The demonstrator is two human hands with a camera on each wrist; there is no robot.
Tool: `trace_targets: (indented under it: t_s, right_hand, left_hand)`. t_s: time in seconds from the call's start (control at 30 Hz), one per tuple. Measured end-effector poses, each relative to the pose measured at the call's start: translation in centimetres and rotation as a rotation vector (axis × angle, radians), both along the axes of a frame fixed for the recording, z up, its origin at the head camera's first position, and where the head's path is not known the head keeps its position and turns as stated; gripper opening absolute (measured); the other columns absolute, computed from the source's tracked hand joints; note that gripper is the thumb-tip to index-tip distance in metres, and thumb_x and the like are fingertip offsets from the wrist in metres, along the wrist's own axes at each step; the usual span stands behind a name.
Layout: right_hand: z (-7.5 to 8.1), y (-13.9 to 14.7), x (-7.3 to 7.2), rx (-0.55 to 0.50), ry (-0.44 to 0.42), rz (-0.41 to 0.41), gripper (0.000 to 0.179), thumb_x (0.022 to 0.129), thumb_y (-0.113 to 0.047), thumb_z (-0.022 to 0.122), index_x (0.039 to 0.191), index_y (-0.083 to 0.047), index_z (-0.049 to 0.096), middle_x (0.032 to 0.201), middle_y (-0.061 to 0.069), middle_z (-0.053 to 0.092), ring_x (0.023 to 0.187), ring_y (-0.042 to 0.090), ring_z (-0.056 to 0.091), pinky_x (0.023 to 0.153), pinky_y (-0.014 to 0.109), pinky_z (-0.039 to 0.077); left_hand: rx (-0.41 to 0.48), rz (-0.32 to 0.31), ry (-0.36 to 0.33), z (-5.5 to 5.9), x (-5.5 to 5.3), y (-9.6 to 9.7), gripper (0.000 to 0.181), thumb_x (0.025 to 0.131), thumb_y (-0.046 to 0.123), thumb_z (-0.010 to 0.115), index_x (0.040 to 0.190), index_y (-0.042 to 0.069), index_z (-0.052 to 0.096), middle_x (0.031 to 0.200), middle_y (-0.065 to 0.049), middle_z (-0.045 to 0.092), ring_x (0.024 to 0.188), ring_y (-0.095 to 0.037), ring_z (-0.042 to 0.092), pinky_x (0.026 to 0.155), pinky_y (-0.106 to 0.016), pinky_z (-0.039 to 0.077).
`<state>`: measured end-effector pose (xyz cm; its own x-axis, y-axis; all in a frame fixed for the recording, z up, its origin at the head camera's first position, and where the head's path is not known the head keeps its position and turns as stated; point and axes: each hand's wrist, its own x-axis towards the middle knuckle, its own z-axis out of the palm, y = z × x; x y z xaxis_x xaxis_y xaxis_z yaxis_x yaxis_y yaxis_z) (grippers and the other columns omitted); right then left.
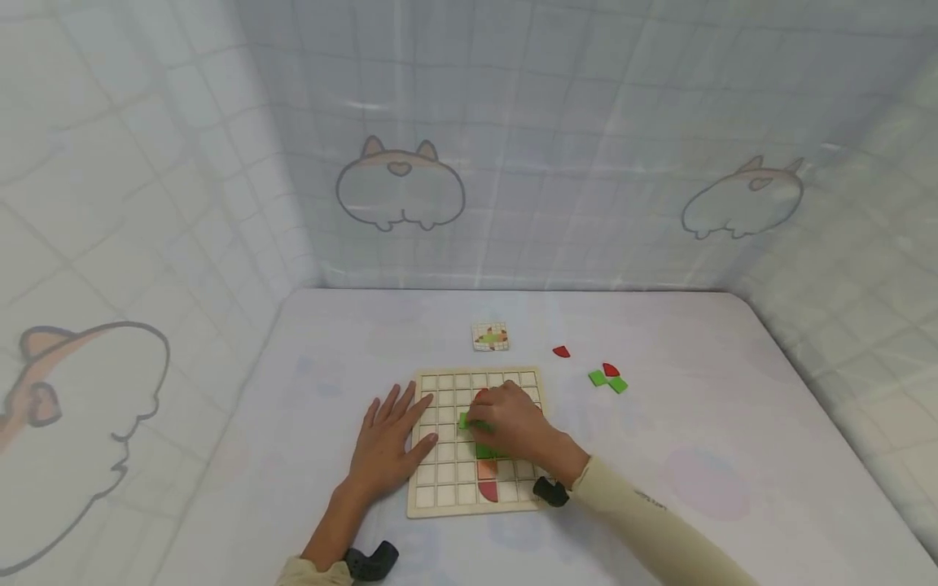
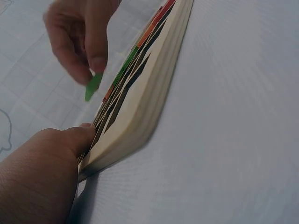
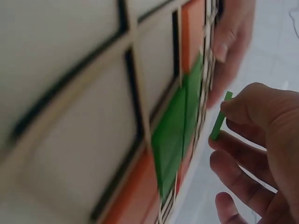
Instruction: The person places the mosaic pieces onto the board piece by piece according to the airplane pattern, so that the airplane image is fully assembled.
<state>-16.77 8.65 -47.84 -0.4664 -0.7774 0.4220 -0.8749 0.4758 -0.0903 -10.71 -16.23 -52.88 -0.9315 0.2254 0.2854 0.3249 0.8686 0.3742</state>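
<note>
A wooden grid board [image 1: 427, 494] lies flat on the white table. My left hand [image 1: 386, 448] rests spread along its left side, with the thumb over the edge of the grid. Over the middle of the board, my right hand [image 1: 513, 422] pinches a green square tile [image 3: 221, 116] between thumb and fingertips. That tile is tilted above the grid in the right wrist view. Green tiles [image 3: 170, 135] sit in cells below it, next to an orange tile [image 1: 487, 470]. Nearest me in that column is a red quarter-round tile [image 1: 488, 491]. My right hand hides part of the grid.
Behind the board lies a small pattern card [image 1: 490, 336]. To the right are a loose red quarter-round piece [image 1: 561, 352], a second red piece [image 1: 611, 370] and two green squares [image 1: 619, 385]. A printed curtain wall [image 1: 572, 228] stands behind the table.
</note>
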Motion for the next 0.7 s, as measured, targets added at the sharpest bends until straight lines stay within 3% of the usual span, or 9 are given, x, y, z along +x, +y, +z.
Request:
trace_targets:
  t_s: [0.17, 0.33, 0.53, 0.7]
  right_hand:
    - [0.1, -1.4, 0.5, 0.182, -0.011, -0.028, 0.008, 0.086, -0.024, 0.074, 0.092, -0.024, 0.078, 0.095, -0.009, 0.070, 0.089, 0.012, 0.062, 0.072, 0.030, 0.042]
    - [0.4, -1.0, 0.7, 0.237, -0.031, -0.042, 0.008, 0.088, -0.025, 0.072, 0.092, -0.027, 0.078, 0.097, -0.011, 0.068, 0.094, 0.013, 0.056, 0.079, 0.032, 0.041]
    - [0.5, -0.2, 0.4, 0.192, -0.089, -0.031, 0.009, 0.086, -0.022, 0.074, 0.092, -0.027, 0.078, 0.095, -0.011, 0.064, 0.093, 0.014, 0.050, 0.077, 0.032, 0.038]
    - [0.1, 2.0, -0.5, 0.074, -0.169, -0.107, 0.006, 0.087, -0.021, 0.075, 0.091, -0.024, 0.077, 0.093, -0.011, 0.064, 0.088, 0.013, 0.051, 0.072, 0.030, 0.038]
  left_hand:
    - [-0.025, 0.002, -0.012, 0.3, 0.1, 0.1, 0.064, 0.096, 0.055, 0.052, 0.149, 0.020, 0.046, 0.158, -0.009, 0.029, 0.147, -0.033, 0.018, 0.115, -0.056, 0.010]
    - [-0.035, 0.008, -0.014, 0.4, 0.2, 0.1, 0.064, 0.096, 0.056, 0.052, 0.150, 0.021, 0.045, 0.159, -0.008, 0.028, 0.147, -0.032, 0.017, 0.115, -0.056, 0.010]
    - [-0.024, 0.011, -0.012, 0.3, 0.1, 0.2, 0.064, 0.096, 0.055, 0.052, 0.150, 0.021, 0.045, 0.158, -0.008, 0.029, 0.147, -0.032, 0.017, 0.115, -0.056, 0.010]
    - [-0.029, 0.017, -0.012, 0.5, 0.2, 0.2, 0.064, 0.095, 0.053, 0.054, 0.150, 0.021, 0.045, 0.158, -0.008, 0.030, 0.147, -0.032, 0.019, 0.115, -0.056, 0.012]
